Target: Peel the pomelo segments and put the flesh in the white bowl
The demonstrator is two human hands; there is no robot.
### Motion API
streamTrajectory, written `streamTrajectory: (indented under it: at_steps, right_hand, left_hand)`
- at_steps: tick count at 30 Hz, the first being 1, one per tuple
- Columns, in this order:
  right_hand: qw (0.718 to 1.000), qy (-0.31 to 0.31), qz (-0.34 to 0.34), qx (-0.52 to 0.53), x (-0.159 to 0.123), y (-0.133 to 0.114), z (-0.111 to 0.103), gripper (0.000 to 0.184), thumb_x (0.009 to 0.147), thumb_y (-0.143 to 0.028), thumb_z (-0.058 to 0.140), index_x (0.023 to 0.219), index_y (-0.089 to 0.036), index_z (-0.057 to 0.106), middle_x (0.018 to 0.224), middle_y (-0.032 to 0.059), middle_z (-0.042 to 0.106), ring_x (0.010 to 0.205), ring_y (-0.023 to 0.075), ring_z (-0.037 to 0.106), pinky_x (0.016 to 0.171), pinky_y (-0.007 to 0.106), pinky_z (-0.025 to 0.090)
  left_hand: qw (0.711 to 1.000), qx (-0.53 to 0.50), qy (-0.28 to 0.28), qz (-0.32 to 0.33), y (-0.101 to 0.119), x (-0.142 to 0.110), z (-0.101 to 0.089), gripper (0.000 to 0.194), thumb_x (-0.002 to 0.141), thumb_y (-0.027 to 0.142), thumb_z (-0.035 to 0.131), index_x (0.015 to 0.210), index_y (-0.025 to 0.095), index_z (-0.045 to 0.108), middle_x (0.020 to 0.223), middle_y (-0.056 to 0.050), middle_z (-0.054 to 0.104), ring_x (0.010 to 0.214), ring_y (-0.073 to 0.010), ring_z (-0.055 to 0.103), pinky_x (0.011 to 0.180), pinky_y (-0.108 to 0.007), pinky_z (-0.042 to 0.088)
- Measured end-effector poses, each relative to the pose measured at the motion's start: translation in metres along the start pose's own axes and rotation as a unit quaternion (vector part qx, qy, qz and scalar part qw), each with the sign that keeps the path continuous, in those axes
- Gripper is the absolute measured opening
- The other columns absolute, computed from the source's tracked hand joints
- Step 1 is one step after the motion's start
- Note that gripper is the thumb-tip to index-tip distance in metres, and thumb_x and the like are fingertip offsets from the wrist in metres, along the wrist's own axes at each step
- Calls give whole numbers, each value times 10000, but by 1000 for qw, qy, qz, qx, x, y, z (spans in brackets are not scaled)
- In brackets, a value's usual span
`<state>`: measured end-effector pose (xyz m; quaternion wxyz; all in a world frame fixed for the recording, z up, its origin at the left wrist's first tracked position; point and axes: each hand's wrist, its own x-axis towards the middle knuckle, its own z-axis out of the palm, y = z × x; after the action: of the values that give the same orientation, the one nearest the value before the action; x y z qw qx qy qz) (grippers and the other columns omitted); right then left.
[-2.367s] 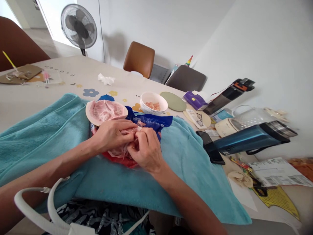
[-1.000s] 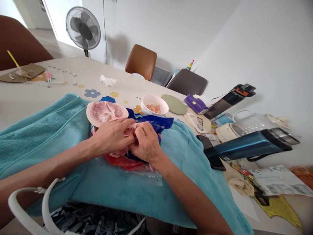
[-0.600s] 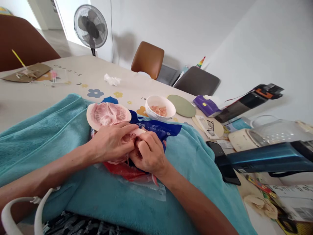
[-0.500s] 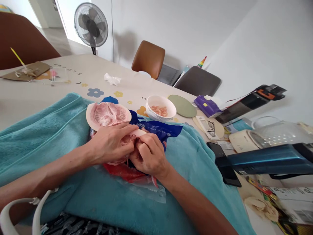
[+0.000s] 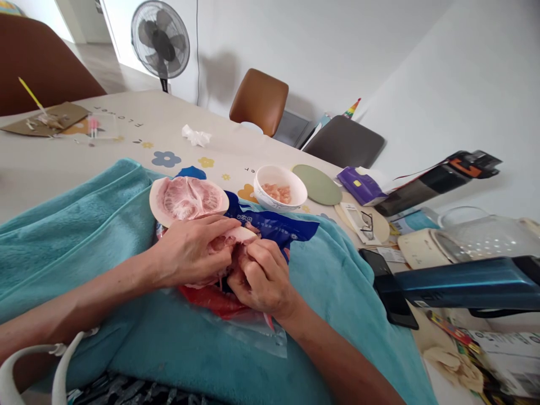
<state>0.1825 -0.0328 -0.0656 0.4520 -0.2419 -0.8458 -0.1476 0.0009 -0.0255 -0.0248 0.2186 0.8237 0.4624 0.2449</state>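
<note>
Both hands work close together on a torn pomelo piece (image 5: 242, 234) with pale rind and pinkish flesh. My left hand (image 5: 192, 247) grips it from the left, fingers curled over its top. On its right side, my right hand (image 5: 265, 275) has bent fingers pressed into the flesh; the fingertips are partly hidden. Just behind the left hand rests a pomelo rind half (image 5: 189, 198), its hollow inside facing up. Under the fruit lies a blue and red plastic bag (image 5: 287, 224) on a teal towel (image 5: 139, 332). A white bowl (image 5: 297, 188) with peeled pomelo flesh (image 5: 277, 193) stands behind the bag.
Crumpled tissue (image 5: 196, 135) lies farther back on the table. To the right are a green round mat (image 5: 316, 184), a purple tissue pack (image 5: 360, 184), glasses (image 5: 366, 224), a phone (image 5: 390, 292) and a blue bottle (image 5: 468, 283). A fan (image 5: 161, 42) stands behind the table.
My right hand has shifted slightly right and down, away from the left. More torn flesh shows between the hands. The left hand stays nearly in place.
</note>
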Motion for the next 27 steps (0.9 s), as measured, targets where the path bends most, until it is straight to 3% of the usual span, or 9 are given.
streamTrajectory:
  at_steps: [11, 22, 27]
  right_hand:
    - [1000, 5, 0, 4, -4, -1, -4, 141, 740, -74, 583, 782, -187, 510, 861, 71, 570, 821, 193, 564, 718, 350, 572]
    - [1000, -3, 1, 0, -11, -5, -11, 145, 740, -46, 571, 835, -154, 551, 890, 79, 572, 854, 205, 589, 722, 372, 569]
    - [1000, -1, 0, 2, -16, -8, -14, 163, 729, -31, 585, 838, -150, 563, 871, 84, 570, 837, 212, 596, 721, 381, 574]
  left_hand:
    - [999, -33, -1, -29, -1, 2, -5, 359, 824, 284, 402, 1023, 176, 680, 1035, -66, 702, 944, -232, 649, 872, -349, 497]
    - [991, -99, -9, -88, -11, 1, -5, 489, 824, 387, 463, 1229, 177, 638, 1168, -57, 706, 1042, -253, 639, 960, -347, 457]
    - [987, -121, -23, -100, -8, 2, -11, 448, 815, 369, 462, 1181, 211, 667, 1064, -12, 731, 961, -229, 646, 865, -300, 483]
